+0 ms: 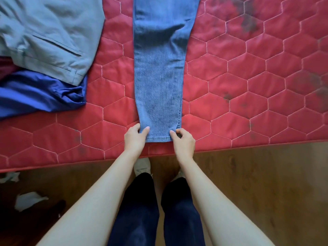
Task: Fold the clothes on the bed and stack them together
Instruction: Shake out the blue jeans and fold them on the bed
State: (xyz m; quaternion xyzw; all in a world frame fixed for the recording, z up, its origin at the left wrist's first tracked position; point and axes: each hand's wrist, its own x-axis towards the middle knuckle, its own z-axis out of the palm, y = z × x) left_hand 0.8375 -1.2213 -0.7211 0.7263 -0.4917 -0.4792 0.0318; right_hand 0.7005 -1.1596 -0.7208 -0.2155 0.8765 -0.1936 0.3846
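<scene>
Jeans (159, 77), legs doubled and laid lengthwise on the red bed (248, 77), hem corners pinched by left hand (135, 138) and right hand (182, 141), crosswise folds pending; grey trousers (49, 32) and blue garment (35, 93) heaped far-left, apparently unfolded, nothing stacked

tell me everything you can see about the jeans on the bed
The jeans are faded light-blue denim, lying flat and lengthwise on the red quilted mattress, legs apparently stacked, narrowing toward the hem at the near edge. The upper part runs out of view. The left hand and right hand pinch the hem corners.
</scene>
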